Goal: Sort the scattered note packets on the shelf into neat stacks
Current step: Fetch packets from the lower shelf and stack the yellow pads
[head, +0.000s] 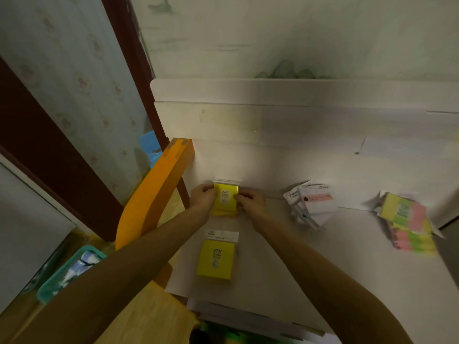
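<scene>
Together, the left hand [202, 198] and right hand [249, 201] grip a yellow note packet [225, 198] at the shelf's [347, 256] far left; another yellow packet [216, 259] lies nearer, white packets [314, 207] and multicoloured packets [407, 222] rightward.

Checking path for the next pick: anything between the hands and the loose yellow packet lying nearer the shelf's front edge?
Nothing visible. Both the left hand and right hand grip the yellow stack at the back wall; the loose yellow packet lies just in front, with only bare shelf between.
</scene>
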